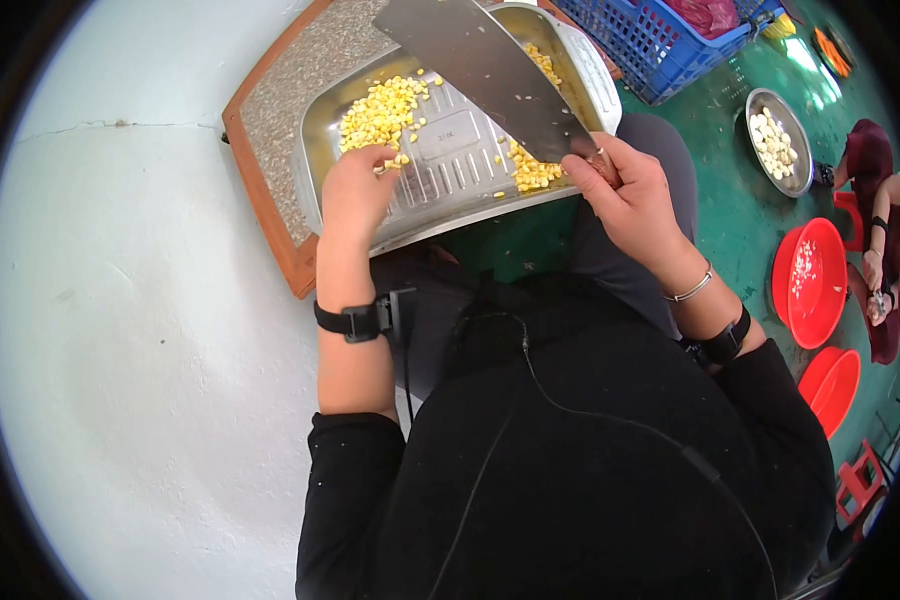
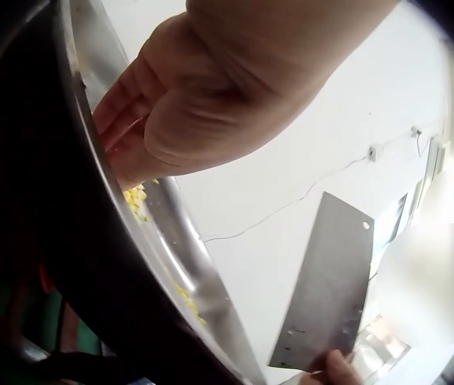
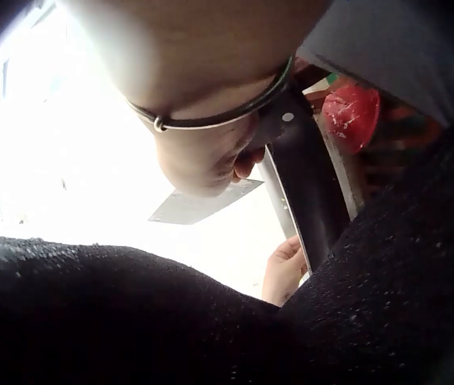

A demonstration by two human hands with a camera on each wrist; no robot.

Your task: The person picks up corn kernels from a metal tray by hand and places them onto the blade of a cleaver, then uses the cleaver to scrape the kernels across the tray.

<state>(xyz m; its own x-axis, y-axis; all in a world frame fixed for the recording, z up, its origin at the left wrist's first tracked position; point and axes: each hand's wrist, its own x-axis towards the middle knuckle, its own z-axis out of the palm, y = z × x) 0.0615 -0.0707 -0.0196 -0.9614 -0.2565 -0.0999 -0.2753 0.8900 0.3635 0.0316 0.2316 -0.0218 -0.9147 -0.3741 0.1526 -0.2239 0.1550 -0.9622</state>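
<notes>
A cleaver (image 1: pixel 490 75) with a broad grey blade is held by its handle in my right hand (image 1: pixel 635 195). Its blade slants up and left over a rectangular metal tray (image 1: pixel 310 165). Yellow corn kernels (image 1: pixel 375 115) lie heaped in the tray's left part, and more corn (image 1: pixel 533 172) lies at its right side, partly behind the blade. My left hand (image 1: pixel 355 195) reaches over the tray's near left side, fingers bent down and tips right at the corn. In the left wrist view the tray's rim hides those fingertips; I cannot tell whether they pinch a kernel.
Under the tray is a speckled tabletop (image 1: pixel 280 75) with a wooden edge, beside a white wall (image 1: pixel 140 300). To the right are a blue basket (image 1: pixel 650 50), a metal bowl (image 1: pixel 800 170) of pale pieces, red basins (image 1: pixel 820 285) and another person's hands (image 1: pixel 875 290).
</notes>
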